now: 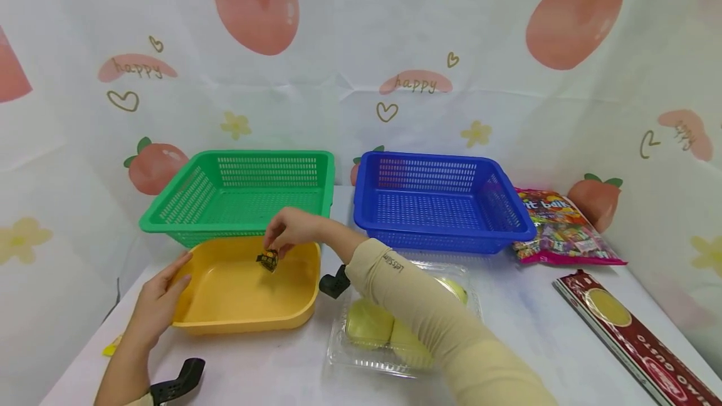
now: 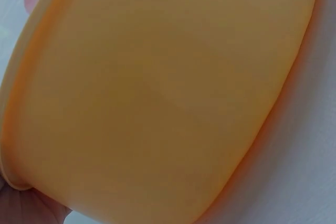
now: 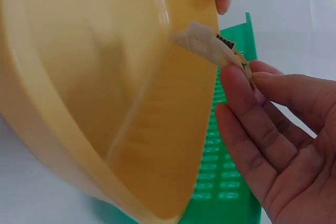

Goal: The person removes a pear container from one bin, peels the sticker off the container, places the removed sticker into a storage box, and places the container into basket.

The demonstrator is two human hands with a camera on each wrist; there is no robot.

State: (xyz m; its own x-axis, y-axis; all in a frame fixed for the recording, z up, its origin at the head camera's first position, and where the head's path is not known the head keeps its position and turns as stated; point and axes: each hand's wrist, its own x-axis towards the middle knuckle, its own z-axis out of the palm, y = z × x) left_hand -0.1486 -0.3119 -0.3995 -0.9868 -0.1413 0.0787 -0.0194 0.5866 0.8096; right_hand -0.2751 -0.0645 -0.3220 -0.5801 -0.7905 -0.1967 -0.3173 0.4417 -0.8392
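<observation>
A yellow plastic basin [image 1: 248,296] stands in front of the green basket, with nothing lying on the part of its floor that shows. My left hand [image 1: 155,302] grips its left rim, thumb toward the inside. The left wrist view is mostly filled by the basin's outer wall [image 2: 157,87]. Over the back of the basin, my right hand [image 1: 296,229] pinches a small packet [image 1: 267,260] in a black and yellow wrapper between thumb and fingertips. From the right wrist, the packet's pale side [image 3: 202,43] shows, overlapping the basin's inner wall.
Behind stand a green basket [image 1: 237,228] and a blue basket [image 1: 445,234]. A clear plastic box [image 1: 369,365] of pale green fruit lies under my right forearm. On the right are a candy bag [image 1: 570,230] and a long red box [image 1: 637,337]. Something yellow [image 1: 111,346] lies behind my left wrist.
</observation>
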